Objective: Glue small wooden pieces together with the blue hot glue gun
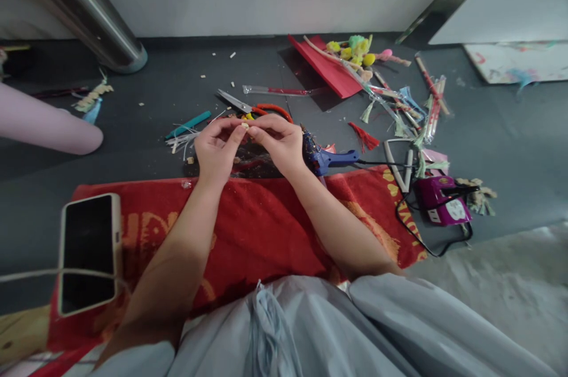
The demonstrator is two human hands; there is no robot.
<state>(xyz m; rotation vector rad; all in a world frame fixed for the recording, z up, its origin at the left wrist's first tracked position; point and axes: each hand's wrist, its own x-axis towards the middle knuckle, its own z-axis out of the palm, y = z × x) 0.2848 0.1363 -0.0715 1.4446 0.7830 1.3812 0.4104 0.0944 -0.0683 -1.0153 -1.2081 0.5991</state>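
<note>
Both hands [248,143] fingertip-to-fingertip, joint grip on small yellow piece [245,125].

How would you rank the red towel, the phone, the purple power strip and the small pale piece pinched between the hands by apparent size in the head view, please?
1. red towel
2. phone, though nearness to the camera enlarges it
3. purple power strip
4. small pale piece, pinched by left hand and right hand

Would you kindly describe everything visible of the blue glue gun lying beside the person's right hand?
The blue glue gun lies on its side on the dark floor, at the far edge of the red towel. It looks like plastic, its handle pointing right, where a black cord leaves it. Its nozzle end is hidden behind the right hand, which appears to touch or overlap it. Whether it is switched on cannot be told.
</note>
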